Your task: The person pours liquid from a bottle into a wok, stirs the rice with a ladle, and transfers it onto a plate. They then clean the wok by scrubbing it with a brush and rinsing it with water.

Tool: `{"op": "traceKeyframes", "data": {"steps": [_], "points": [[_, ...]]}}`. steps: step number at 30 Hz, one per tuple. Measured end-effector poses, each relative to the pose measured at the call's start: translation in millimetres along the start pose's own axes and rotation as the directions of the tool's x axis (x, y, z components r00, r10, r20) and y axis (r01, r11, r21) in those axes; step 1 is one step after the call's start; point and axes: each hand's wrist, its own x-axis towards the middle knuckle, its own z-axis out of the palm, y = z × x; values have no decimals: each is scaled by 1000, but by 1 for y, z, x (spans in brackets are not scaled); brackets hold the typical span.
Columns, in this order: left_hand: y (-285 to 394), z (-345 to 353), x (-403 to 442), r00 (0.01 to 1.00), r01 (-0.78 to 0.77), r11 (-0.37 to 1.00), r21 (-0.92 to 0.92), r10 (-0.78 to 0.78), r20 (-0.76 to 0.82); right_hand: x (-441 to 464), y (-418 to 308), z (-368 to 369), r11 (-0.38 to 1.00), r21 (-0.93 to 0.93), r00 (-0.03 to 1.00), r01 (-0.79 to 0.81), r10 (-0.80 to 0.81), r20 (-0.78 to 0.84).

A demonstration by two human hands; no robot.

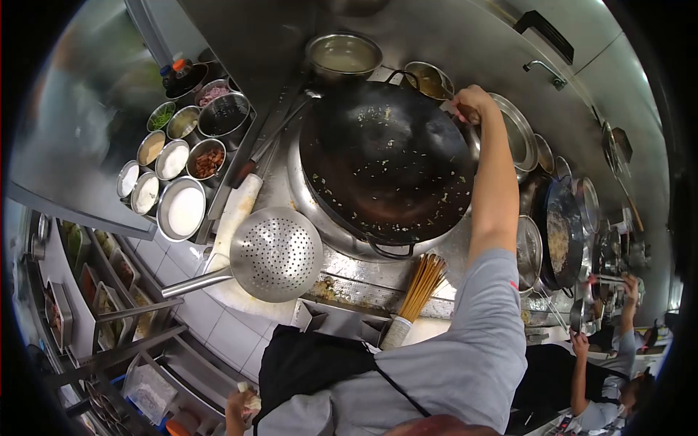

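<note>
Head view: pale cloth (249, 399) is being held in the curled left hand (235, 413); the wok (392, 163) is being supported over the burner—probably heavy, slick, best gripped by its loop handles (395, 256)—while a brown handle (469, 114) is being clasped beyond by the closed right hand (476, 99).

I face a steel wall (414, 33) at twelve o'clock — pale floor tiles (222, 327) at seven, steel shelving (142, 309) at eight.
</note>
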Motion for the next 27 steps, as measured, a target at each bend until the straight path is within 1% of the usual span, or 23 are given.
{"op": "traceKeyframes", "data": {"steps": [1,3,4,5,6,7,9,10,11,12,13,16,17,18,19,20,21,22,23,24,26,27], "points": [[33,-2,-5,998,-65,998,19,65,-15,7,8,-2,981,-171,995,93,-98,-20],[67,-2,-2,989,29,996,-85,-41,-143,-14,5,2,964,-239,987,115,-138,-81],[63,-7,12,986,-21,995,-100,4,-166,-23,3,8,954,-272,982,123,-157,-107],[64,-11,29,981,-71,991,-114,49,-190,-24,2,14,960,-266,984,90,-127,-128],[62,-14,43,972,-123,984,-129,93,-217,-20,5,20,975,-205,986,86,-112,-120],[68,-15,44,969,-141,976,-166,102,-225,-11,10,27,986,-142,989,83,-99,-111],[79,-18,32,976,-120,973,-197,80,-200,7,9,38,997,-35,991,63,-67,-114],[85,-17,20,979,-109,971,-214,68,-190,25,15,40,923,384,998,4,19,-56],[81,-16,13,978,-101,972,-213,59,-198,44,27,41,681,728,997,-76,72,37],[72,-14,9,977,-94,973,-213,50,-206,66,37,41,317,934,986,-164,82,145],[68,-11,1,976,-86,973,-212,39,-215,76,39,43,-31,984,984,-178,22,179],[64,-2,-29,980,31,998,-46,-40,-196,81,37,55,-179,978,994,-105,-4,107],[58,-2,-33,989,-45,999,6,45,-139,94,37,56,-44,979,978,-200,51,202],[51,-2,-31,990,-46,993,111,60,-124,88,40,58,303,936,984,-177,53,169],[43,-3,-26,991,-49,975,215,74,-110,74,35,60,610,781,990,-134,52,130],[39,-6,-15,987,28,927,373,33,-155,56,33,59,842,532,994,-94,53,91],[62,-4,-31,988,23,955,295,23,-150,39,33,59,966,258,998,-27,42,-55],[76,-4,-36,989,-13,959,285,54,-139,20,32,60,999,-51,983,1,-10,-181],[90,-3,-41,988,-48,961,274,85,-127,-7,36,59,978,-205,946,28,-92,-312],[104,-3,-46,987,-83,961,262,116,-115,-9,56,61,962,-265,899,57,-165,-405],[110,-10,-15,980,-89,912,401,152,-129,-55,81,57,945,-272,818,181,-298,-491],[111,-15,2,969,-190,909,372,236,-80,-80,88,53,979,-169,849,113,-184,-495]]}}
